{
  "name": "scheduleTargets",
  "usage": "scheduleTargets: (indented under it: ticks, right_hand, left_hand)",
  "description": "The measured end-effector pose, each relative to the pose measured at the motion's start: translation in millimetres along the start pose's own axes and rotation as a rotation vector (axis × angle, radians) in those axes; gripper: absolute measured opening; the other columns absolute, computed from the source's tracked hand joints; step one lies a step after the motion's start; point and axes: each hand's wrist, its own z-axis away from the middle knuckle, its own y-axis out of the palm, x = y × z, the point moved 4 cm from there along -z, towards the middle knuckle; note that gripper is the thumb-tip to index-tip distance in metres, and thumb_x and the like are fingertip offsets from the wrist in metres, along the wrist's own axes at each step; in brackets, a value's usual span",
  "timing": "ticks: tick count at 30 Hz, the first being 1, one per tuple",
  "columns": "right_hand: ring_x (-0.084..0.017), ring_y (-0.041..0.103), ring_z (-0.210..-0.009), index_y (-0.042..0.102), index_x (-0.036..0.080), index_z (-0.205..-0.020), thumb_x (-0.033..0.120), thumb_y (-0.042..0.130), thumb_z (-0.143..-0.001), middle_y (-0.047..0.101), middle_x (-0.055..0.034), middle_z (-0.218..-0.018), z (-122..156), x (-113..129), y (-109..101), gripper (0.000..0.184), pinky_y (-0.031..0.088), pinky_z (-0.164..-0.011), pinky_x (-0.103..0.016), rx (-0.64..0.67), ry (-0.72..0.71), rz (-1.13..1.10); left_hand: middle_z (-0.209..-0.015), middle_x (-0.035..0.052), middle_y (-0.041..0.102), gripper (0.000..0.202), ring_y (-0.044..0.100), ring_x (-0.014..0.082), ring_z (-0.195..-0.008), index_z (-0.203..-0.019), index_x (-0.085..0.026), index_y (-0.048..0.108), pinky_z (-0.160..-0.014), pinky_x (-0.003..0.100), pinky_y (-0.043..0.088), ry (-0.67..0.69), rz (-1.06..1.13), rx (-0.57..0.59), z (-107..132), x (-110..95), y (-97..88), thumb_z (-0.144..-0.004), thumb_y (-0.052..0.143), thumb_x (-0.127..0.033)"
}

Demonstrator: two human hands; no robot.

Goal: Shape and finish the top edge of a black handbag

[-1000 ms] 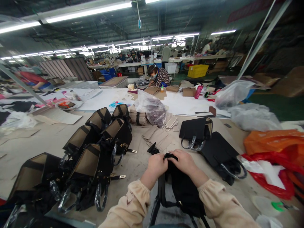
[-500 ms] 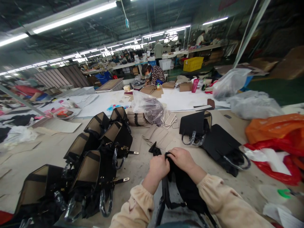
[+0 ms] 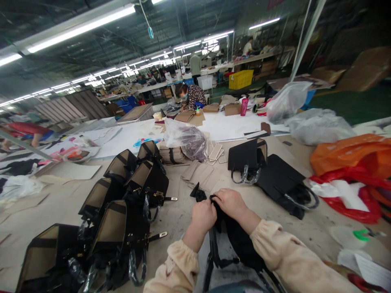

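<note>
My left hand (image 3: 204, 215) and my right hand (image 3: 231, 204) meet at the upper edge of a black handbag (image 3: 241, 240) in front of me. Fingers of both hands are closed on that edge, side by side. The bag's lower part runs down to the bottom of the view, and some of it lies behind my right forearm. Just beyond my left hand is a small black scrap of material (image 3: 198, 193). To the left stand several open black handbags (image 3: 137, 219) with tan insides, metal clasps and plastic-wrapped handles.
Two more black bags (image 3: 282, 181) lie at the right, near orange (image 3: 348, 158) and red plastic bags (image 3: 342, 203). Ahead are card pieces (image 3: 214, 152), a card stack (image 3: 171, 154) and a clear plastic bag (image 3: 191, 140). Across the white table, a person (image 3: 195, 97) bends over work.
The camera view has turned slightly, so the surroundings shift left. Both hands keep their hold on the black handbag's edge, with almost no movement.
</note>
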Motion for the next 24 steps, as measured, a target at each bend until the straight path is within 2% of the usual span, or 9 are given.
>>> scheduleTargets:
  ticks: [9,24]
  right_hand:
    - [-0.017,0.06,-0.086,0.067,0.02,-0.1,0.033,0.045,-0.091,0.068,-0.005,-0.088,0.8,3.1,0.7,0.027,0.041,-0.075,-0.026,-0.028,-0.044,-0.015]
    - [-0.017,0.061,-0.084,0.068,0.019,-0.094,0.033,0.042,-0.093,0.068,-0.0063,-0.086,0.4,6.0,-1.8,0.029,0.042,-0.073,-0.025,-0.007,-0.003,0.01]
  left_hand:
    - [-0.082,0.0099,0.069,0.03,0.066,0.0214,-0.079,-0.09,-0.016,0.062,-0.066,0.029,0.047,-0.069,0.031,0.019,-0.5,4.5,-0.3,-0.088,0.034,-0.025]
    - [-0.083,0.0095,0.069,0.03,0.066,0.0211,-0.081,-0.094,-0.015,0.063,-0.067,0.028,0.045,-0.021,-0.012,0.076,-1.7,5.1,0.0,-0.088,0.035,-0.025]
